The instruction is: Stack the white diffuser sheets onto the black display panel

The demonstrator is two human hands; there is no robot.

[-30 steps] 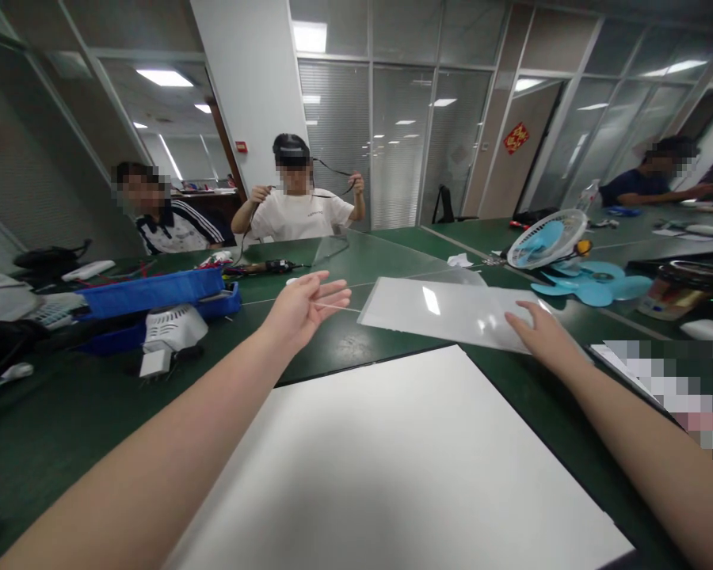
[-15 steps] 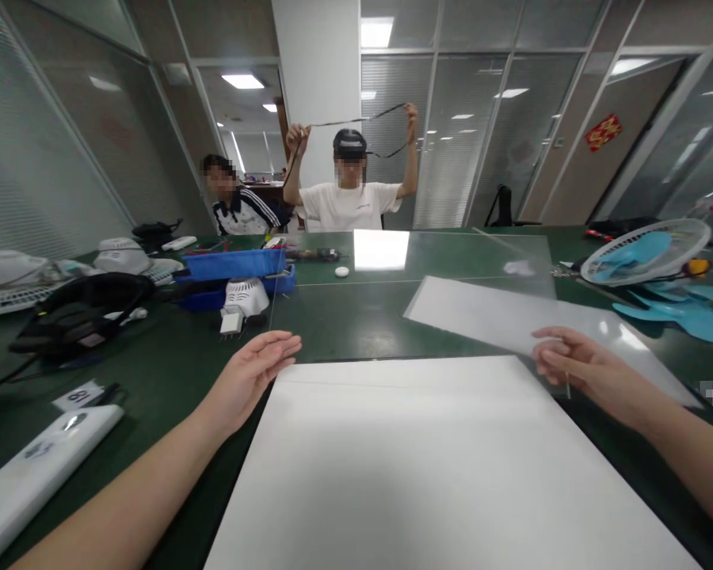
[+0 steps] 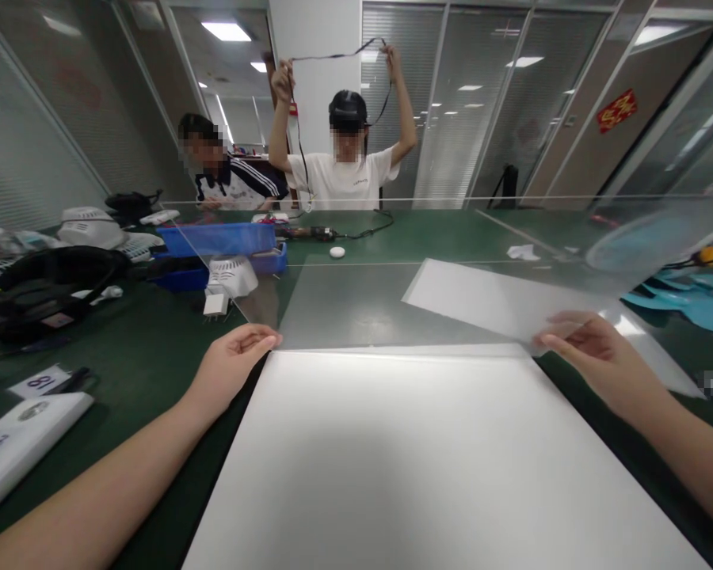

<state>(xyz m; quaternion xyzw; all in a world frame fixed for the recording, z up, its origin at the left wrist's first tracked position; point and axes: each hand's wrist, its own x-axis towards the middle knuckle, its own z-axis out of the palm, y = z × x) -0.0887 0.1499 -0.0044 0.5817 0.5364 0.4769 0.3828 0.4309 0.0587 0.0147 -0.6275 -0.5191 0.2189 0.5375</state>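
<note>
Your left hand (image 3: pixel 238 356) is pinching the lower left corner of the clear sheet (image 3: pixel 392 301), with its fingers closed on that corner. The sheet is standing almost upright above the far edge of the white board (image 3: pixel 428 459), which is lying flat on the green bench (image 3: pixel 154 356). Its long axis is running from left to right between your two hands, and neither hand is nearer. Your right hand (image 3: pixel 582 348) is gripping the lower right corner with its fingers together on it. I am counting one clear sheet, one white board and one frosted sheet (image 3: pixel 659 360), which is lying flat behind.
</note>
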